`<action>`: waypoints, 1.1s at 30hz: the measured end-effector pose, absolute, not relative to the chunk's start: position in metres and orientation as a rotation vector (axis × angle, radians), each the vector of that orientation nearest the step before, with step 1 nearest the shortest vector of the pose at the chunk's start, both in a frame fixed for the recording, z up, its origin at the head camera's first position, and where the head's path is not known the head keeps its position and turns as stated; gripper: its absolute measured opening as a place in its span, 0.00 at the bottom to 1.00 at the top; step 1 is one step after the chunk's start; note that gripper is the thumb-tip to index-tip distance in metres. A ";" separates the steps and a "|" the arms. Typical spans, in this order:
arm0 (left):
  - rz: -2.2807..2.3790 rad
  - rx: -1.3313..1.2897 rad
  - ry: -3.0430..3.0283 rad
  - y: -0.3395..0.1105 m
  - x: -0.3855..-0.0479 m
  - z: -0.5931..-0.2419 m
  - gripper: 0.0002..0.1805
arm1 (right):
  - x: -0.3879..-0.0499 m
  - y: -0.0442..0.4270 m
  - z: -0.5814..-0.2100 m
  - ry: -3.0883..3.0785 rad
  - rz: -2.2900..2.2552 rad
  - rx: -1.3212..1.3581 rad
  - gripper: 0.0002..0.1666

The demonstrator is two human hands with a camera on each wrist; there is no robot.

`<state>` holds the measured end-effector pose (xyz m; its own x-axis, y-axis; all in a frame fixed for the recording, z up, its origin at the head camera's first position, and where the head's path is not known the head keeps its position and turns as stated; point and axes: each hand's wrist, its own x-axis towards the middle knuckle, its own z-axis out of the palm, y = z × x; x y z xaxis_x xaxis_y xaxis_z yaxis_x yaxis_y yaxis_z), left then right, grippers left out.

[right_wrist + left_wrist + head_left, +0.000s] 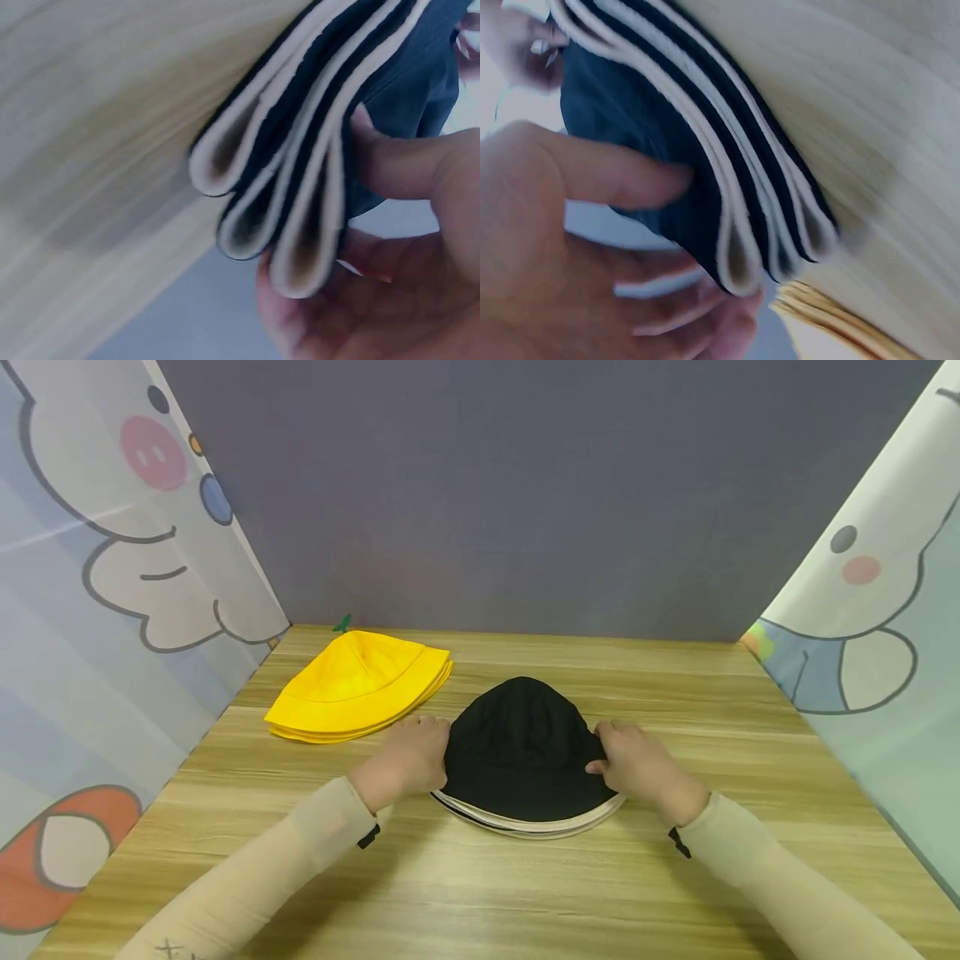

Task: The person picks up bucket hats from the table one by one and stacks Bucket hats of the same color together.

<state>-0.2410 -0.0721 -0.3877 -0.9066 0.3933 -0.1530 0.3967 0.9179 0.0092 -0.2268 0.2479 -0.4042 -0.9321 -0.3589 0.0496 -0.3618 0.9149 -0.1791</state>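
A stack of folded black bucket hats (525, 752) with cream linings lies on the table, crowns pointing away from me. My left hand (408, 756) grips the left end of the stack's top hat. At the opposite end my right hand (641, 768) holds the same hat. In the left wrist view, the thumb (630, 176) presses on the black cloth and the other fingers reach round the folded brim. The right wrist view shows three folded brims (300, 270), with thumb and fingers round the uppermost one.
Yellow bucket hats (360, 681), folded and stacked, lie at the back left, a green sprout (342, 624) on top. A grey panel (510, 493) stands behind the wooden table (510, 902). Cartoon-printed curtains (82, 635) hang at both sides.
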 end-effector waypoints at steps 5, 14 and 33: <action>-0.284 0.785 3.003 -0.055 -0.223 -0.390 0.50 | -0.216 0.240 -0.406 -2.800 -0.009 0.675 0.25; -0.207 0.873 3.004 -0.047 -0.212 -0.394 0.31 | -0.205 0.226 -0.402 -2.842 0.008 0.672 0.19; -0.266 0.756 2.888 -0.029 -0.217 -0.401 0.43 | -0.203 0.202 -0.396 -3.249 -0.012 0.564 0.59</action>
